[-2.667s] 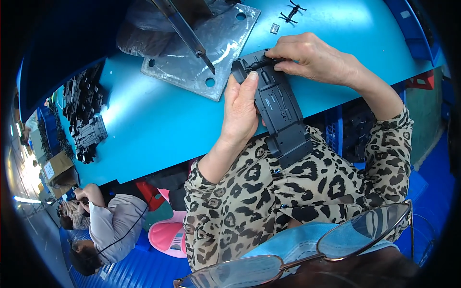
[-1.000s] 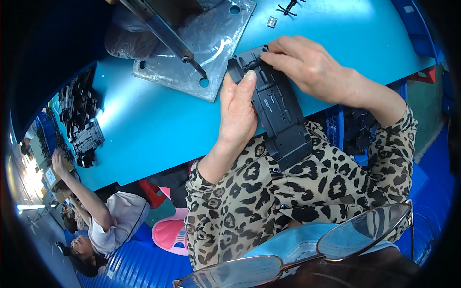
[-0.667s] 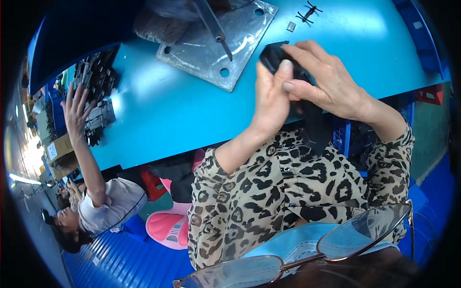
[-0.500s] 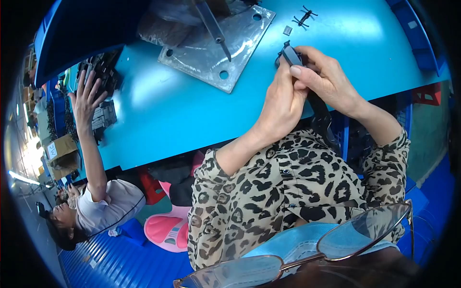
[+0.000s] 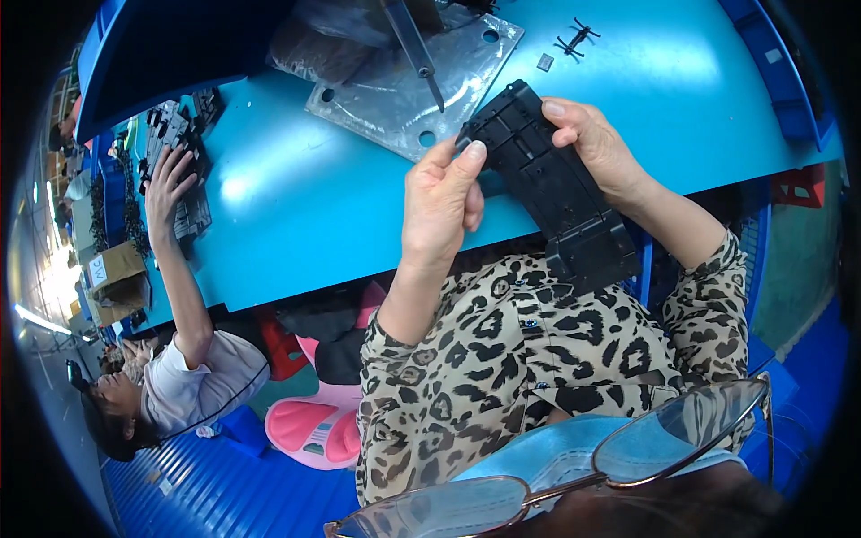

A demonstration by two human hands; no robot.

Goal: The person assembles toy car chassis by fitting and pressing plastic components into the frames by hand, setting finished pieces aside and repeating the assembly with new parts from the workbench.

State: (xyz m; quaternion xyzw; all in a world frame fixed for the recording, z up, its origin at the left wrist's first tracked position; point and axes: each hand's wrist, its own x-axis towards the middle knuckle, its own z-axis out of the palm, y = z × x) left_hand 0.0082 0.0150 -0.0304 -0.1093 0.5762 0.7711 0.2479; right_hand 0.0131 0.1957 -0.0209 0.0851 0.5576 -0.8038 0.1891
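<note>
A long black moulded plastic part (image 5: 552,179), chassis-like with ribs and recesses, is held up over the table's near edge. Its broad side is turned to view, and its wider block end hangs toward my body. My left hand (image 5: 439,202) pinches the far left corner, thumb on top. On the opposite edge, my right hand (image 5: 596,148) grips the part with bent fingers, some of them hidden behind it. Beyond my right hand, a small black piece with thin arms (image 5: 575,39) lies on the table beside a little grey square piece (image 5: 544,62).
A pointed tool (image 5: 417,49) hangs over a metal plate (image 5: 386,125) with holes on the blue table (image 5: 296,224). Blue bins (image 5: 776,67) stand at the right and far left. At left, a co-worker's hand (image 5: 166,188) reaches to black parts (image 5: 193,211).
The black part has turned from nearly edge-on to broad side in view. My left hand has moved left, and my hands are farther apart. The co-worker's hand has lowered onto the black parts.
</note>
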